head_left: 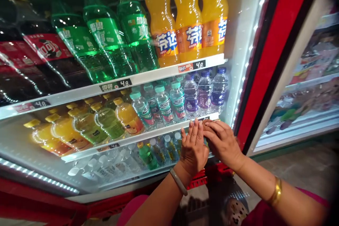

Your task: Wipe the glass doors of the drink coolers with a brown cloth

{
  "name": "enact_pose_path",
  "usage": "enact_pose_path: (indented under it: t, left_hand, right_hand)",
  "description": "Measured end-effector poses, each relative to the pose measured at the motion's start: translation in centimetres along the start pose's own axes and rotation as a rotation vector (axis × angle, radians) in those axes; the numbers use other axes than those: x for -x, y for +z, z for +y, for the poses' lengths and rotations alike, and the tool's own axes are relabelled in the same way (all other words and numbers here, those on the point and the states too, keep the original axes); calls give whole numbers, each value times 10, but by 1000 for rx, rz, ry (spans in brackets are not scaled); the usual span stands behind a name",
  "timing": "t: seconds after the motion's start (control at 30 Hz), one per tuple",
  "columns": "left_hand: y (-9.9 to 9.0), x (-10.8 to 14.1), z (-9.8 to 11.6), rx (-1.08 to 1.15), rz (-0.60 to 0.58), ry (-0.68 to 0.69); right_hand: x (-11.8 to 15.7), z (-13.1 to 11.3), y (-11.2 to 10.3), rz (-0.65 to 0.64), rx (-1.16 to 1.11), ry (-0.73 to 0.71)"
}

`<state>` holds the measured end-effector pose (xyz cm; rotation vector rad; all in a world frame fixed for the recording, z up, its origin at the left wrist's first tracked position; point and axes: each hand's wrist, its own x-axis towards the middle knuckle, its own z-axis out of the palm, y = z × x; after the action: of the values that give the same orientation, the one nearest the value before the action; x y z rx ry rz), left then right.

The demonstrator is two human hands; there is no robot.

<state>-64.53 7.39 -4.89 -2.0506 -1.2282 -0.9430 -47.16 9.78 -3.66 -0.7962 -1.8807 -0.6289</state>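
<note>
My left hand [194, 146] is raised in front of the lowest shelves of a drinks fridge, its fingers stretched upward and the back of the hand toward me. A grey bangle [178, 181] circles that wrist. Beside it, my right hand [225, 143] has its fingers bent and close together, with the tips near the left hand's thumb side. What lies under those fingers, if anything, is hidden. A gold bracelet [277, 191] is on the right wrist. Just beyond the hands stand small purple-labelled water bottles [204, 93] and teal-capped bottles [164, 102].
Large bottles of orange soda [186, 17], green-labelled soda [106, 35] and cola [47, 44] fill the upper shelf. Juice bottles [79, 127] stand below. A red frame [272, 53] separates this fridge from another on the right. A red basket [197, 180] and a shoe [235, 212] are below.
</note>
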Motion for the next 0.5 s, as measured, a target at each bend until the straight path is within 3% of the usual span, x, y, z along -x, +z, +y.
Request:
enact_pose_path:
  t: [0.07, 0.17, 0.27, 0.37, 0.43, 0.5]
  left_hand:
    - [1, 0, 0, -2, 4, 5]
    - [2, -2, -1, -12, -25, 39]
    - [5, -6, 5, -9, -12, 43]
    - [14, -13, 18, 34, 63, 68]
    - [20, -16, 27, 45, 122, 63]
    - [25, -18, 32, 42, 151, 53]
  right_hand:
    - [-3, 2, -3, -43, -9, -65]
    - [-6, 25, -16, -91, 12, -139]
    - [-6, 42, -22, 18, 16, 43]
    - [-6, 32, -18, 142, -5, 307]
    - [-6, 19, -13, 124, -21, 328]
    - [-6, 14, -11, 74, -42, 254]
